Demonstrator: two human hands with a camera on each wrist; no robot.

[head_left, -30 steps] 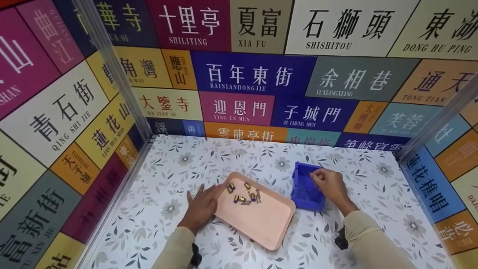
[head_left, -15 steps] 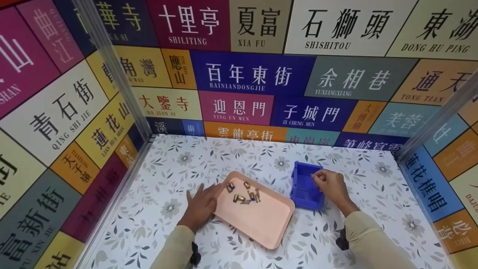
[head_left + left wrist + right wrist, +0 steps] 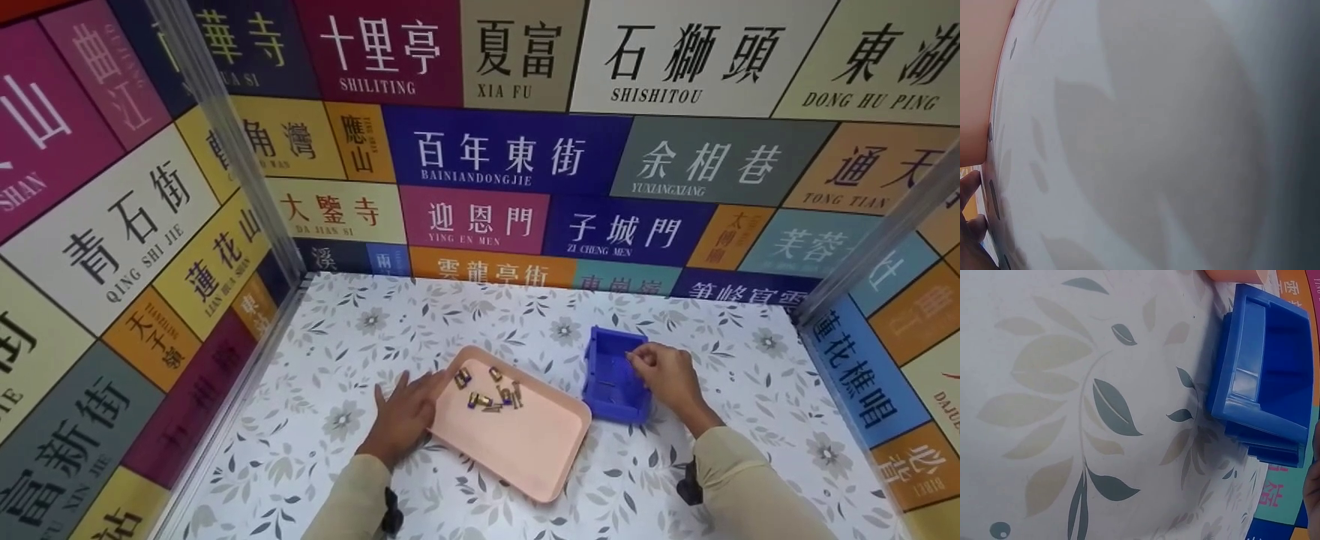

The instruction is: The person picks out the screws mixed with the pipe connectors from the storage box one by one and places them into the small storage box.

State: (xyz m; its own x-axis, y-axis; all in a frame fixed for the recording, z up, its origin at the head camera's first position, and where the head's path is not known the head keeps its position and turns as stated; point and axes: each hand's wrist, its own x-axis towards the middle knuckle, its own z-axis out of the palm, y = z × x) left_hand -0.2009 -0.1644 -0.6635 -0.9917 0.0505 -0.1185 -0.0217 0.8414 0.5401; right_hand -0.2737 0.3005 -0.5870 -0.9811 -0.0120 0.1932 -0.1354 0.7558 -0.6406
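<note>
My left hand (image 3: 405, 416) rests at the left edge of a peach tray (image 3: 525, 450), its fingers extended along the rim. Inside the tray lie several brass fittings (image 3: 480, 400) with blue ends and a few screws (image 3: 517, 394). Over the right side of a blue plastic bin (image 3: 616, 411) my right hand (image 3: 667, 375) has thumb and fingertips together, pinching a tiny screw-like piece that the fingers mostly hide. A few thin pieces lie on the bin's floor. The right wrist view shows the bin (image 3: 1241, 382) from its side; only part of the hand appears at the right edge.
A white tablecloth (image 3: 345, 480) with grey leaves and flowers lies under everything. Panels of colourful signs (image 3: 510, 146) stand behind and at both sides, with clear strips at the corners. The tray's near right rim sits close to the bin.
The right fingertips have shifted very slightly over the bin, still pinched together. The left hand, the tray and its contents look unchanged.
</note>
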